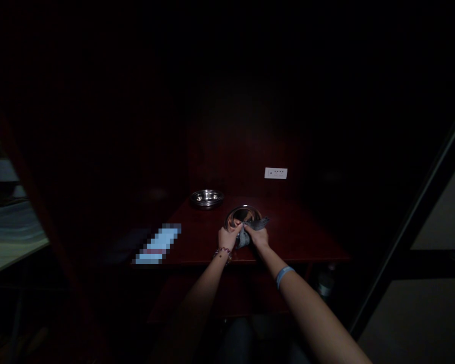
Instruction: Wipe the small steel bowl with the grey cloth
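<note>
A shiny round metal dish (252, 211) is tilted toward me above the near part of the dark red table. My left hand (227, 238) is closed on its near left rim, thumb on the inner side. At the near right rim, my right hand (259, 236) is closed on a grey cloth (243, 238) pressed against the dish. Part of the cloth hangs below between both hands, and another end sticks out past my right fingers. Most fingers of both hands are hidden behind the dish and cloth.
A stack of metal dishes (207, 202) stands at the table's back left. The red tabletop (296, 237) ends at a front edge near me. A white socket panel (275, 173) is on the back wall. A pixelated bright patch covers the left side. A bottle (325, 284) stands lower right.
</note>
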The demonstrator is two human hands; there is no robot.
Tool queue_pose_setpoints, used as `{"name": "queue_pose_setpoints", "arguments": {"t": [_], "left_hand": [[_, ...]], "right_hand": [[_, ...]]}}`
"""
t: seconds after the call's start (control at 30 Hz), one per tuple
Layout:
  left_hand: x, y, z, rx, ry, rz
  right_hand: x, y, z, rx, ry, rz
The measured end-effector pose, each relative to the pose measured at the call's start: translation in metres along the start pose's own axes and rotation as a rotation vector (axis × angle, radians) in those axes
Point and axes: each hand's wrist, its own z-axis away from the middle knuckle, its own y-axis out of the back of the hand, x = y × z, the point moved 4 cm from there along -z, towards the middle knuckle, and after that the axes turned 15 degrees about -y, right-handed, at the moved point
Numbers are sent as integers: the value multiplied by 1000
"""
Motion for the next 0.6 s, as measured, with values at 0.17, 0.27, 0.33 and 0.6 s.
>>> {"name": "queue_pose_setpoints", "arguments": {"t": [0.17,0.27,0.33,0.6], "left_hand": [[2,0,0,18,-6,12],[1,0,0,18,2,29],[0,0,0,12,12,23],[-1,2,0,5,73,-78]], "right_hand": [[3,-3,-5,-21,0,-9],[5,-4,-8,-32,2,-23],[6,-5,-11,-34,6,-27],[9,-7,-16,-19,1,-32]]}}
